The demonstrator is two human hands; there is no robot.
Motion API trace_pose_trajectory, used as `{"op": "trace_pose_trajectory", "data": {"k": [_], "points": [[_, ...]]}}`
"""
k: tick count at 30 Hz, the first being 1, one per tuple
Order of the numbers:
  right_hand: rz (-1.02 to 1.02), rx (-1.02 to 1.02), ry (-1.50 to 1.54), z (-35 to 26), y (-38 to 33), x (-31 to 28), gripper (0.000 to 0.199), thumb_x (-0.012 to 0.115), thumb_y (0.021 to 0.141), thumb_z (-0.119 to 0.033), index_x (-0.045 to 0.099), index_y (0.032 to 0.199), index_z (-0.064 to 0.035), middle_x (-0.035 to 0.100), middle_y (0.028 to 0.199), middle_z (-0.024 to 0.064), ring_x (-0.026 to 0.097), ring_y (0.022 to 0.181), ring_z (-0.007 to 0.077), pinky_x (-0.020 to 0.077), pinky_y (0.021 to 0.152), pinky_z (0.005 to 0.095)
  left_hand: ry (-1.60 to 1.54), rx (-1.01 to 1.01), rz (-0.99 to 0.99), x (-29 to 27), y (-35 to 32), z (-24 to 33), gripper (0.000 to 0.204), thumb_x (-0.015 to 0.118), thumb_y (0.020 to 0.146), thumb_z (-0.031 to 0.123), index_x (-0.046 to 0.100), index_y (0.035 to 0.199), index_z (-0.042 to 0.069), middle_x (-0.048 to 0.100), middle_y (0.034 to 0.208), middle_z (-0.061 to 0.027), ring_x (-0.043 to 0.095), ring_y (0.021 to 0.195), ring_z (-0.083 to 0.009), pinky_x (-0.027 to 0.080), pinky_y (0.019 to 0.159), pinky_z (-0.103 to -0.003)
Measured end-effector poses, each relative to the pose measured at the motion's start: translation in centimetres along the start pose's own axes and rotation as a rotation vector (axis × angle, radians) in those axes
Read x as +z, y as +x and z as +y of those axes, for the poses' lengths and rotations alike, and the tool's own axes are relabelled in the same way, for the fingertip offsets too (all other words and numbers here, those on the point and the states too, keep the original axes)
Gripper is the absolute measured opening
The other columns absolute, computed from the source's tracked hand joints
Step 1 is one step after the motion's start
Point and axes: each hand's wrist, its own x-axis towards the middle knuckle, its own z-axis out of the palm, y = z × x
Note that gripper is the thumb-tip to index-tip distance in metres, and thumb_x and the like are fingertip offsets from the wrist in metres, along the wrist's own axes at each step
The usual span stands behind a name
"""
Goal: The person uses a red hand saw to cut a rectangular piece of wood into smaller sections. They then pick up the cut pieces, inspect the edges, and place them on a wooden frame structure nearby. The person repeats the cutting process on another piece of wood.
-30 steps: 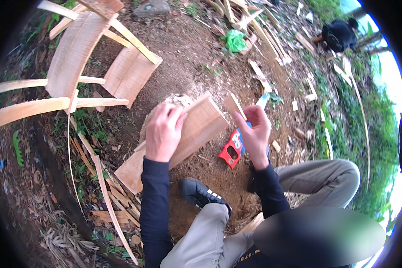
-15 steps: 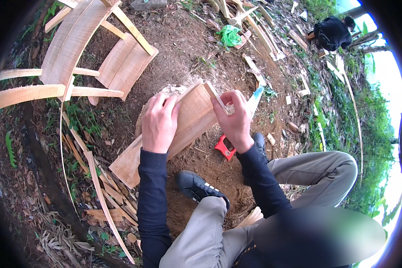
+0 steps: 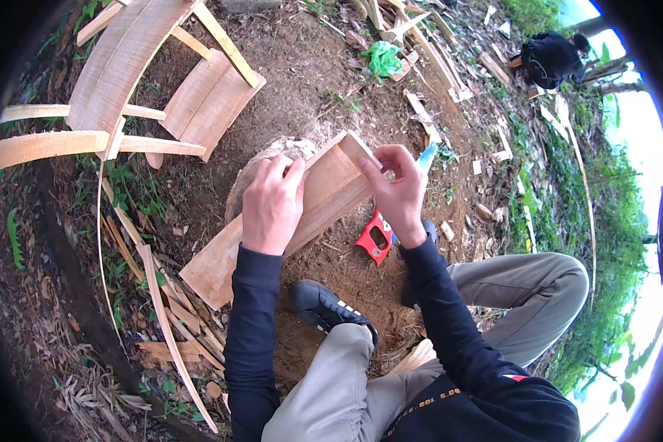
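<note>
A long wooden board piece with a raised side (image 3: 320,214) lies slantwise in front of me, its far end by a pale stump (image 3: 252,163). My left hand (image 3: 274,210) is closed over its left edge, fingers curled at the rim. Across the far end stands a small flat wooden strip (image 3: 358,150). The thumb and fingers of my right hand (image 3: 403,191) pinch that strip at its right end. A saw with a red handle (image 3: 376,240) lies on the ground below my right wrist; its blade is partly hidden by the hand.
An assembled wooden frame with curved slats (image 3: 118,70) stands at the upper left. Thin strips and offcuts (image 3: 184,317) lie at the left, more scrap wood (image 3: 438,59) at the upper right near a green plastic bag (image 3: 382,60). Another person (image 3: 551,60) crouches far right.
The small strip has turned and now sits across the board's end. My right hand has moved slightly right, and my left hand a little right along the edge. More of the red handle shows.
</note>
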Motion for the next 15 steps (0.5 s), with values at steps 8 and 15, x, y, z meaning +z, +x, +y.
{"op": "trace_pose_trajectory", "data": {"k": [8, 15], "points": [[-0.075, 0.241, 0.469, -0.5, 1.2, -2.7, 0.019, 0.073, 0.095, -0.012, 0.061, 0.106, -0.0029, 0.067, 0.098, 0.0036, 0.067, 0.089, 0.011, 0.0538, 0.079, 0.0257, 0.02, -0.025, 0.029, 0.1, 0.5, 0.0, 0.022, 0.068, 0.092, 0.012, 0.068, 0.113, 0.005, 0.063, 0.099, -0.0119, 0.064, 0.096, -0.0309, 0.054, 0.08, -0.042], [-0.277, 0.482, 0.808, -0.6, 0.4, -3.1, 0.011, 0.066, 0.098, -0.008, 0.059, 0.107, -0.0056, 0.066, 0.102, 0.0062, 0.068, 0.092, 0.0165, 0.0592, 0.082, 0.0345, -0.139, -0.014, 0.097, 0.5, 0.9, 0.4, 0.022, 0.064, 0.097, 0.018, 0.068, 0.115, 0.006, 0.061, 0.124, -0.016, 0.061, 0.117, -0.0336, 0.052, 0.095, -0.044]]}}
